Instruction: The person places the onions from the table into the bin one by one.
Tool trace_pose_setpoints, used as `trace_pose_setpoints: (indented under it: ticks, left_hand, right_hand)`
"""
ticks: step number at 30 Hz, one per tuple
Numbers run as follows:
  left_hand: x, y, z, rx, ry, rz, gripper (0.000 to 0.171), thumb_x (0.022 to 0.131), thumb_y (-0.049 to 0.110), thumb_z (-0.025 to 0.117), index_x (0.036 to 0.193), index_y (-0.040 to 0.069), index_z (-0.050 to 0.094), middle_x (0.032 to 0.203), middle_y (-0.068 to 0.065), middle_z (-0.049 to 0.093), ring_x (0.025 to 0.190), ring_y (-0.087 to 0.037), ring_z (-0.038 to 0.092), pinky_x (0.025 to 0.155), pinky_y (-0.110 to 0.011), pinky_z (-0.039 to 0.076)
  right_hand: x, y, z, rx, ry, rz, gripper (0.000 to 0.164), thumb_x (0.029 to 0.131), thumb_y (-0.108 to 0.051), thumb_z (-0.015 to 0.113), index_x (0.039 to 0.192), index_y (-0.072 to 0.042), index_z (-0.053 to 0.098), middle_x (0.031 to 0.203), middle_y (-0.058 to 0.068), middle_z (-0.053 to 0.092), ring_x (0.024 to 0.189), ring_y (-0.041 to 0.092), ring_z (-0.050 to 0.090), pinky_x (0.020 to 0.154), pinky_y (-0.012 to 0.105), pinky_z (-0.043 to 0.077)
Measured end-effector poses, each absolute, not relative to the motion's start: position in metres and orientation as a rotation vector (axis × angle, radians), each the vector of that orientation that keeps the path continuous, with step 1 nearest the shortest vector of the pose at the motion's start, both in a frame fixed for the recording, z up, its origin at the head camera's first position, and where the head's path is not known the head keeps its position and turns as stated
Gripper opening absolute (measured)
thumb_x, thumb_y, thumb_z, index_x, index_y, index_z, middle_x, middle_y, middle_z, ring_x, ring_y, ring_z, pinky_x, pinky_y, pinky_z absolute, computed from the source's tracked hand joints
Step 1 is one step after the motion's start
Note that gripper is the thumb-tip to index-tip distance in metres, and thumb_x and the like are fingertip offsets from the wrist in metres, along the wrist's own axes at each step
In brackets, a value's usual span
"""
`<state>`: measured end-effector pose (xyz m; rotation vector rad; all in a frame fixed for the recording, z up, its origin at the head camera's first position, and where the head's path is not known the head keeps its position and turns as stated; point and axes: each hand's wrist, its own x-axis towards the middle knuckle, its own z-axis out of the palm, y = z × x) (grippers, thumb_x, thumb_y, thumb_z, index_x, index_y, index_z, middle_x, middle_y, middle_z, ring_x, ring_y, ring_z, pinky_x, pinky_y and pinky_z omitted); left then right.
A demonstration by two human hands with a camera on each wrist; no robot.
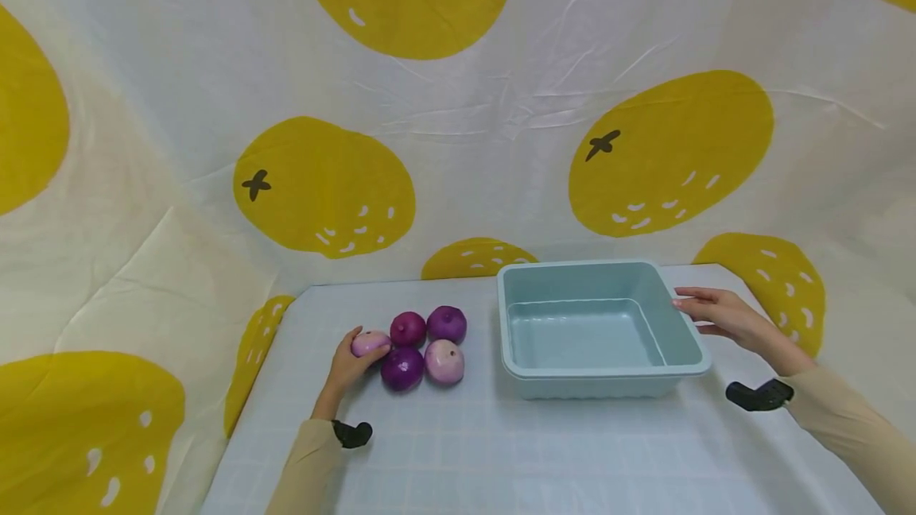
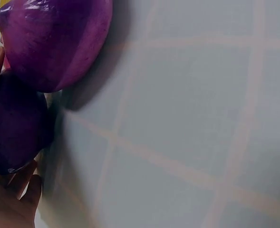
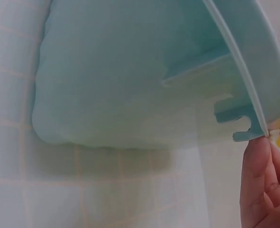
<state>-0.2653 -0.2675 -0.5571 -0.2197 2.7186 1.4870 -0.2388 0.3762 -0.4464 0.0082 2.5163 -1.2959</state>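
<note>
My left hand (image 1: 349,364) grips a pale pink-purple onion (image 1: 370,342) at the left end of a cluster, with the thumb on its near side. Close beside it lie a dark purple onion (image 1: 402,369), a reddish-purple onion (image 1: 408,330), another purple onion (image 1: 447,325) and a pale onion (image 1: 444,362). In the left wrist view, fingers (image 2: 28,185) curl round the underside of a shadowed onion (image 2: 16,126). To the right stands a light blue rectangular tub (image 1: 587,332), with nothing inside. My right hand (image 1: 726,318) pinches its right rim, as the right wrist view (image 3: 268,190) also shows.
Both the tub and the onions sit on a table with a pale checked cloth (image 1: 458,451). A whitish curtain with large yellow fruit prints (image 1: 322,189) hangs behind and at the sides. Dark straps (image 1: 760,395) are on the wrists.
</note>
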Motion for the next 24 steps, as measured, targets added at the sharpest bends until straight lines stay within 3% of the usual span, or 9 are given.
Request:
trace_pose_setpoints:
  ticks: [10,24]
  left_hand:
    - [-0.2666,-0.2643,-0.5615,-0.225,2.745,1.545,0.095,0.079,0.033,0.078,0.148,-0.004,0.023,0.146,-0.032,0.033,0.134,-0.046,0.036,0.112,-0.058,0.030]
    - [-0.2628,-0.2573,-0.5630,-0.306,2.694,1.649,0.087,0.080,0.035,0.077,0.145,0.000,0.031,0.145,-0.026,0.040,0.133,-0.041,0.040,0.111,-0.054,0.033]
  right_hand:
    - [-0.2361,0.3759,-0.4492,0.025,2.549,-1.295,0.074,0.098,-0.044,0.049,0.145,0.008,0.027,0.142,0.033,0.040,0.102,0.019,0.063,0.090,0.043,0.055]
    - [-0.2327,0.3711,-0.4483,0.049,2.619,-1.284,0.073,0.097,-0.046,0.050,0.144,0.007,0.031,0.140,0.033,0.043,0.103,0.023,0.062,0.087,0.042,0.056]
